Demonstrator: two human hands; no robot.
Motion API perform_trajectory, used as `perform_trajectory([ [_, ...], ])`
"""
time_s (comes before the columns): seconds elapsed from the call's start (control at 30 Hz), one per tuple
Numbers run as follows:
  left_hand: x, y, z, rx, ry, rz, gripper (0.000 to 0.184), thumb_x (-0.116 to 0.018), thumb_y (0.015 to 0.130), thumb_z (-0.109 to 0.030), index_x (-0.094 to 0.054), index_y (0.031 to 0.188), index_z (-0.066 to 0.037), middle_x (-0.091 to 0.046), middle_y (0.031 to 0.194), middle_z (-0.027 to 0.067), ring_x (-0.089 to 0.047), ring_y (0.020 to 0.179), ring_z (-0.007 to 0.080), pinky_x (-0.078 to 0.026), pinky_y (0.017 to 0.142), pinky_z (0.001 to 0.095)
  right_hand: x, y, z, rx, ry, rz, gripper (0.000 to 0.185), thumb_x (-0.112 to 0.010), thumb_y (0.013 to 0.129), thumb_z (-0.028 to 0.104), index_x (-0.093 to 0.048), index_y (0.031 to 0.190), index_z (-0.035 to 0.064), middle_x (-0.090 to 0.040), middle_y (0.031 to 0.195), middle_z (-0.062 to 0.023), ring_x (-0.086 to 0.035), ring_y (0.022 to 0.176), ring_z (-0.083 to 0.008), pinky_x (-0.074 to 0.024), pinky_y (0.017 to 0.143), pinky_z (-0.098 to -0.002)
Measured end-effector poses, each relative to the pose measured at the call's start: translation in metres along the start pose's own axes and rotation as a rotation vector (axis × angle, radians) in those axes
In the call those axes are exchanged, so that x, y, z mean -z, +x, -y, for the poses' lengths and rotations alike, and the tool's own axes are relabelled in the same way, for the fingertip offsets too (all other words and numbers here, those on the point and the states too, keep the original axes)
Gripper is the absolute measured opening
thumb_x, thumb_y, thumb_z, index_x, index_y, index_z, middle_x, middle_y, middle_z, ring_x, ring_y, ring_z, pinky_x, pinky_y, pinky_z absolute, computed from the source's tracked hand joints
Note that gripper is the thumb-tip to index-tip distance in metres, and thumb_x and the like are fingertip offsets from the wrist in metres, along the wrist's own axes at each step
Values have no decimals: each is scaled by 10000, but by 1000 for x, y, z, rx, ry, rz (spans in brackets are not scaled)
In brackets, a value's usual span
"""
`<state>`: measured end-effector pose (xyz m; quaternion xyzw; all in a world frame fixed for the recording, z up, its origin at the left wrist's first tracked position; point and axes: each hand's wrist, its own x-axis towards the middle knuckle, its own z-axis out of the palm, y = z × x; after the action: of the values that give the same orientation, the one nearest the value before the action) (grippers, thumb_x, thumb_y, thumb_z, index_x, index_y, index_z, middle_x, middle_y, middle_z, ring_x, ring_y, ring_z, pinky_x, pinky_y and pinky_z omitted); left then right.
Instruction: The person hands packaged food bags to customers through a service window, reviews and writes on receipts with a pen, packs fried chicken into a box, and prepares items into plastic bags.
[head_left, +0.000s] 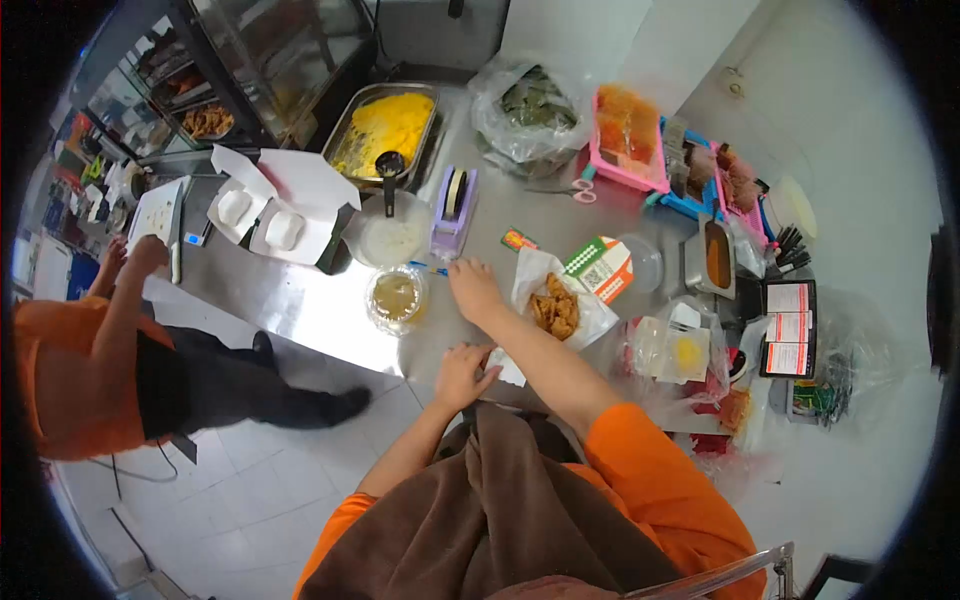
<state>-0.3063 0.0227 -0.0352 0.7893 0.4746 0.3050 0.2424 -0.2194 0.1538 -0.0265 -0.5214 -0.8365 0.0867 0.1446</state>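
My right hand (473,288) reaches across the steel counter, fingers forward, its fingertips beside the end of a blue pen (428,268); whether they touch is too small to tell. My left hand (462,380) rests at the counter's front edge with its thumb apart from the fingers, close to a white paper (508,368) partly under my right forearm. Right of my right hand, fried chicken pieces (553,308) lie on white paper. A printed carton (600,268) stands just behind them. Left of my hands sits a clear lidded cup (396,300) of yellowish liquid.
A purple tape dispenser (452,222), a round tub (385,236) and a tray of yellow food (385,130) stand behind. Open white boxes (285,205) are at left. Scissors (580,191) lie near a pink basket (630,145). A co-worker in orange (85,350) stands left, near a knife (177,240).
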Motion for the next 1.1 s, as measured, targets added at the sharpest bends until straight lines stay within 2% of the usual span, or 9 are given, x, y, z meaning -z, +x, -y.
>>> perform_trajectory([
  [0.07,-2,-1,1,-1,7,34,324,-674,706,-283,-604,980,-125,-550,707,-2,-510,727,185,-350,639,351,-3,-4,-3,-78,26,50,280,-542,680,8,-541,954,-50,-528,981,-201,-507,939,-346,-440,809,-397],
  [0.17,1,3,-5,26,47,113,350,-710,664,-304,-611,943,-119,-540,756,30,-507,745,214,-348,662,363,27,-18,2,-241,99,318,254,-551,674,10,-553,922,-43,-551,883,-189,-536,859,-352,-454,766,-397],
  [0.23,5,4,-7,21,83,125,376,-721,643,-314,-610,952,-130,-526,812,41,-496,803,227,-353,687,367,43,-54,-5,-182,212,102,154,-590,699,82,-561,813,-18,-559,807,-183,-556,748,-345,-477,677,-383],
  [0.3,6,6,-8,19,106,100,417,-733,617,-324,-606,972,-147,-506,884,52,-479,871,243,-357,717,371,100,-88,11,-238,482,-61,128,-616,694,51,-544,780,-10,-551,782,-148,-566,720,-289,-482,651,-338],
  [0.4,6,8,-10,69,85,143,492,-745,574,-321,-592,1018,-175,-478,963,60,-452,932,262,-360,752,374,87,-144,17,-319,729,-279,157,-628,674,27,-524,791,21,-534,764,-112,-553,684,-242,-453,609,-326],
  [0.5,5,8,-10,86,94,166,570,-755,528,-280,-577,1063,-196,-472,956,43,-449,935,252,-355,760,372,50,-180,22,-327,791,-358,183,-656,649,12,-535,784,37,-521,750,-101,-541,626,-226,-447,541,-307],
  [0.77,0,10,-11,52,84,110,570,-764,510,-257,-587,1048,-186,-475,943,45,-458,915,245,-352,754,370,23,-185,9,-341,777,-417,185,-646,653,-9,-539,801,19,-519,761,-119,-540,625,-240,-435,546,-303],
  [1.03,-4,12,-10,27,111,76,539,-774,524,-370,-608,996,-169,-484,904,48,-475,859,240,-362,708,357,23,-203,4,-461,705,-489,193,-650,644,-27,-529,788,13,-526,753,-135,-544,596,-246,-436,522,-301],
  [1.1,-6,11,-11,19,115,56,536,-775,524,-394,-613,982,-165,-486,901,48,-475,852,236,-363,703,354,20,-207,3,-400,694,-553,199,-650,638,-39,-529,786,15,-533,742,-139,-549,594,-251,-441,518,-305],
])
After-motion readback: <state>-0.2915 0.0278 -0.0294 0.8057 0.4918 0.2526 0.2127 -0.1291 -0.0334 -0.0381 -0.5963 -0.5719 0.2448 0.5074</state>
